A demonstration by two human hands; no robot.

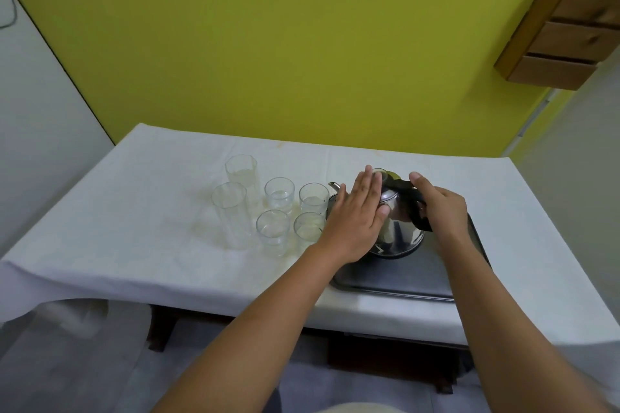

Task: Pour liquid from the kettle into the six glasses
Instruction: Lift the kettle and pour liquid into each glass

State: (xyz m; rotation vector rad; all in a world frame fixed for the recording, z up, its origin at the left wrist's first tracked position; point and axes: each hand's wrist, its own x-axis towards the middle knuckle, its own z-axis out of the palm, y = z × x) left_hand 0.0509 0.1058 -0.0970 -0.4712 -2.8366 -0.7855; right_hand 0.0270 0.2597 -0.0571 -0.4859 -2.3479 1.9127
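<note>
Kettle: your shiny steel kettle with a black handle [399, 228] stands upright on the dark grey metal tray [402, 275], spout towards the glasses.
Right hand [439, 208]: your fingers curl about the black handle; it looks like a loose hold, though the grip is partly hidden.
Left hand [355, 218]: you lay it flat, fingers spread, against the kettle's side and lid.
Glasses: six clear glasses [278, 198] stand grouped just left of the tray, two tall ones furthest left, four short ones beside the spout; several show a little liquid.
Surface: white cloth-covered surface [134, 211] carries everything.
</note>
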